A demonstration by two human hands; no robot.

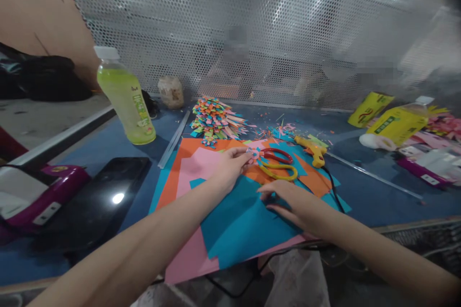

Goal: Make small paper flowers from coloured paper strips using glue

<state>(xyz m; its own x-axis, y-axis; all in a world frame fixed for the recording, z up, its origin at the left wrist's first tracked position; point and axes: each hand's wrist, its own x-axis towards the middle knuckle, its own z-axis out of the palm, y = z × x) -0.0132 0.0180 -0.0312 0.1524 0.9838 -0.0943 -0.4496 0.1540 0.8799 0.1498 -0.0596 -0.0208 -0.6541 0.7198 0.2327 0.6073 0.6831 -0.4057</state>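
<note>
My left hand (pixel 232 165) is closed, its thumb and fingertips pinching a small pink, blue and orange paper flower (pixel 255 154). Just right of the flower lie scissors (pixel 280 171) with one red and one yellow handle loop, their blades out of sight. My right hand (pixel 286 201) hovers low over a blue paper sheet (pixel 248 223), thumb and fingers curved and apart, with nothing visible between them. Under both hands are stacked pink (pixel 196 254) and orange sheets. Behind my left hand stands a heap of folded multicoloured paper pieces (pixel 214 120), another small paper flower (pixel 209 141) at its foot.
A yellow glue gun (pixel 312 149) rests right of the scissors, its black cord trailing forward. Clear glue sticks (pixel 175 139) lie at left. A green drink bottle (pixel 126 100) and dark phone (pixel 101 201) stand left; a yellow bottle (pixel 399 124) lies right. Perforated metal (pixel 216 9) borders the back.
</note>
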